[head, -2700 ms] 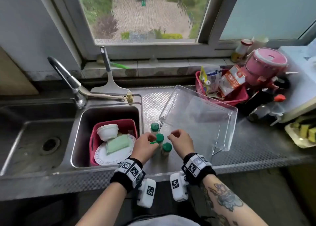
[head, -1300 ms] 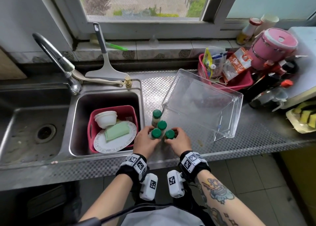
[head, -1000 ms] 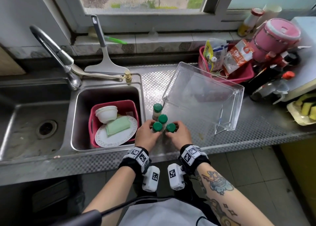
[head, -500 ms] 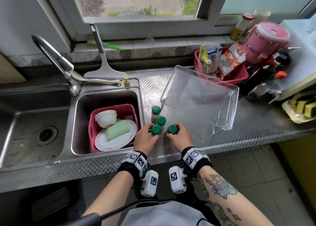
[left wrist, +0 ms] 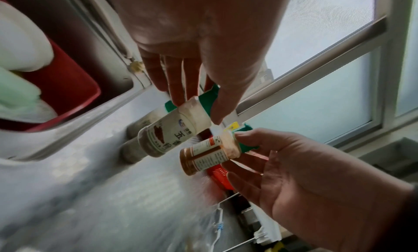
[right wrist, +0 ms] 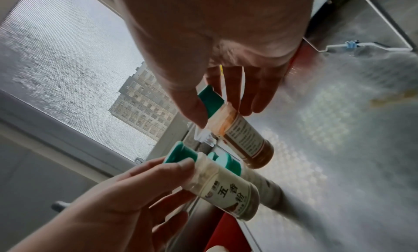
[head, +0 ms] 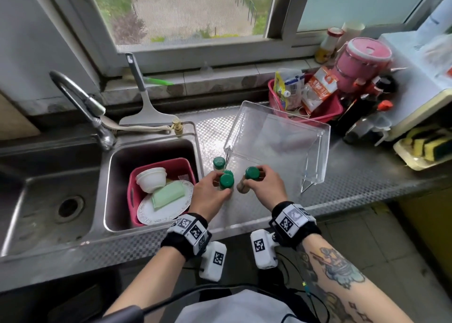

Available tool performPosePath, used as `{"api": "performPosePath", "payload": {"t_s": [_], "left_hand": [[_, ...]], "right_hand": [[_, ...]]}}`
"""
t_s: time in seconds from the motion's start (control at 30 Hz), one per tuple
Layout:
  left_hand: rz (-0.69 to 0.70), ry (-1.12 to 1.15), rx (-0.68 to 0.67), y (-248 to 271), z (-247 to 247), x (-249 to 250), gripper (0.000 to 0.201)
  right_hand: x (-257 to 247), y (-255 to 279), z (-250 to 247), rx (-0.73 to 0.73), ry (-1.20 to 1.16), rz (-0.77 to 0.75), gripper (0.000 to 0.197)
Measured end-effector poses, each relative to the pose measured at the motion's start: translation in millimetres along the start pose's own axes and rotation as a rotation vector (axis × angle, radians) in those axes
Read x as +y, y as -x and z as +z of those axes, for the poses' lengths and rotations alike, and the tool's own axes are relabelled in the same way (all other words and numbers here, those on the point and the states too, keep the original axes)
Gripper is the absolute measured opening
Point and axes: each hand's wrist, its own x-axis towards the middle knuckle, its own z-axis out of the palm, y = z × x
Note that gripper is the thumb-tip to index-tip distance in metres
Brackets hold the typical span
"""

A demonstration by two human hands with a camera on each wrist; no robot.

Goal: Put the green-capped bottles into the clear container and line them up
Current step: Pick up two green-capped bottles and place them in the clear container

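Both hands hold small green-capped spice bottles just above the steel counter. My left hand pinches a white-labelled bottle just below its cap. My right hand pinches a brown-filled bottle the same way, and it hangs tilted. Two more green-capped bottles stand on the counter, one by the sink edge and one partly hidden behind my left hand's bottle. The clear container stands just beyond my right hand, propped on a wire stand, with nothing in it.
A sink at left holds a red basin with a bowl, a plate and a green cloth. Behind the container stands a red basket of packets. A pink pot, dark sauce bottles and a tray of sponges crowd the right.
Both hands have lifted their bottles off the counter. The right hand has drawn its bottle away to the right, toward the container, and the bottle now tilts. The other two bottles stay put.
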Motion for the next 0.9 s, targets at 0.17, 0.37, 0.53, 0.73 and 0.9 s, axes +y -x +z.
{"api": "performPosePath", "payload": {"t_s": [0.17, 0.37, 0.53, 0.73, 0.9], "left_hand": [[0.060, 0.044, 0.002, -7.2, -10.0, 35.4, 0.032], [0.116, 0.058, -0.038, -20.3, -15.4, 66.8, 0.032], [0.156, 0.035, -0.029, -30.6, -11.3, 83.6, 0.029], [0.172, 0.014, -0.056, -43.3, 1.5, 103.6, 0.034], [0.188, 0.009, -0.043, -54.0, 16.3, 123.4, 0.035]], "right_hand": [[-17.7, -2.2, -18.7, 0.049, -0.026, -0.058, 0.036], [-32.9, -8.5, -39.5, 0.079, -0.052, -0.101, 0.035], [-47.0, -14.7, -66.6, 0.102, -0.074, -0.142, 0.033], [-51.1, -37.8, -101.3, 0.171, -0.079, -0.153, 0.034], [-53.2, -56.6, -130.9, 0.215, -0.044, -0.165, 0.029]]}}
